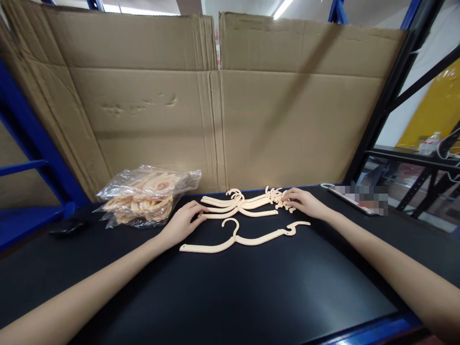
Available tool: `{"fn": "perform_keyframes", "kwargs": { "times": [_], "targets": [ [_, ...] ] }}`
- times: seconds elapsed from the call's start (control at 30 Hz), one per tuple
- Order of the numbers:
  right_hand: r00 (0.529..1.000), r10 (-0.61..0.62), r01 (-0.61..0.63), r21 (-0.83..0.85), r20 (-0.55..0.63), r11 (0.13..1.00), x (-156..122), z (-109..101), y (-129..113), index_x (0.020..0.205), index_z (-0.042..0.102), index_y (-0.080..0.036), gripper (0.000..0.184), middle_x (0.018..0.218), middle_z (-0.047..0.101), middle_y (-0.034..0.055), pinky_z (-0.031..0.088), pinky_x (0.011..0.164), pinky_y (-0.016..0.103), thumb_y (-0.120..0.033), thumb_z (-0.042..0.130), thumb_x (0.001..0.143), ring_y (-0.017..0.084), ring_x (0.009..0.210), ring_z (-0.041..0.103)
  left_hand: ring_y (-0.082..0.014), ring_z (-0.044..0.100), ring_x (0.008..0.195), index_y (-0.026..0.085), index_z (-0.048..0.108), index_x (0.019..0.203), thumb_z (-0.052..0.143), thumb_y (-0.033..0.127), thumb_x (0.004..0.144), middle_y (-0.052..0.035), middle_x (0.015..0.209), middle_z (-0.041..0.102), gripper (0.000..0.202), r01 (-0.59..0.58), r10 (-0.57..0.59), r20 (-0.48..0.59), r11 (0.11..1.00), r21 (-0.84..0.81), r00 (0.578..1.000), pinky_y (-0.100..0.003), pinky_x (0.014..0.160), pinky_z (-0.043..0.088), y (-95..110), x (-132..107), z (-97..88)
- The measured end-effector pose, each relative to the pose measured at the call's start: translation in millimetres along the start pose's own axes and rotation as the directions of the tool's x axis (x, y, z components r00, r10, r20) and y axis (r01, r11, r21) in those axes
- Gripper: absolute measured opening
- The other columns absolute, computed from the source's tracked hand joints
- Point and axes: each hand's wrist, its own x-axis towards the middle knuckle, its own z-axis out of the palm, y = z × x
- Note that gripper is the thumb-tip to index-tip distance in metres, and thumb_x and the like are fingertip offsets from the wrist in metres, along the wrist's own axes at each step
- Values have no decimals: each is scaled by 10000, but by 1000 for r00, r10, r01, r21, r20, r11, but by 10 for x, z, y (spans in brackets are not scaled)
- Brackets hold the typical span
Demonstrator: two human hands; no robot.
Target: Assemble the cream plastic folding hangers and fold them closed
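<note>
A cream plastic clothes hanger (215, 248) lies on the black table nearest me, with a small hook-shaped piece (292, 229) at its right end. Behind it, several similar hangers (247, 206) lie stacked, their hooks pointing away from me. My left hand (184, 219) is at the left end of the stack, thumb and fingers closed around the tip of the front hanger there. To the right is a pile of small cream hook pieces (276, 195). My right hand (305, 202) reaches into this pile with bent fingers pinching at a piece, partly hidden by the fingertips.
A clear plastic bag (143, 199) full of cream parts sits at the back left, beside a dark object (67, 227). A flat, partly blurred device (354, 200) lies at the back right. Cardboard sheets (151, 105) wall off the rear; blue frame posts (39, 129) flank the left.
</note>
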Motion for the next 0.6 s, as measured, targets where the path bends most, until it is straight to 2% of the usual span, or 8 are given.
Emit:
{"fn": "perform_keyframes", "kwargs": {
  "times": [0.17,0.27,0.4,0.5,0.6],
  "targets": [
    [998,31,-29,34,-56,999,-7,13,-22,896,735,-243,211,976,673,69,462,879,395,-356,572,825,229,911,623,-206,600,807,194,675,826,501,354,843,-54,866,621,237,15,-16,-26,999,-36,1000,-314,757,463,28,-1,-13],
    [978,78,-62,91,-193,994,-12,6,-54,848,737,-244,207,976,684,63,455,907,403,-372,578,816,234,931,625,-198,601,711,190,662,855,516,354,838,-36,771,643,220,61,-64,-68,997,-53,996,-294,668,454,58,-24,-44],
    [869,230,-130,246,-439,961,-22,-35,-91,875,713,-214,257,899,699,65,501,839,407,-428,586,808,224,818,648,-190,619,652,195,643,868,526,377,845,-14,702,662,217,116,-126,-110,989,-93,986,-283,628,459,126,-80,-84],
    [803,311,-142,343,-508,928,-35,-86,-152,925,687,-176,329,787,695,73,543,740,400,-462,555,831,216,720,664,-204,650,695,195,646,838,586,406,807,-27,730,687,221,168,-210,-161,956,-240,964,-297,661,492,179,-126,-96],
    [733,427,-101,536,-529,838,-47,-135,-283,858,698,-178,280,849,706,86,554,779,407,-438,661,761,230,777,680,-223,668,721,189,643,769,689,433,714,-41,734,698,254,204,-330,-213,865,-459,920,-320,691,524,219,-155,-93]
  ]
}}
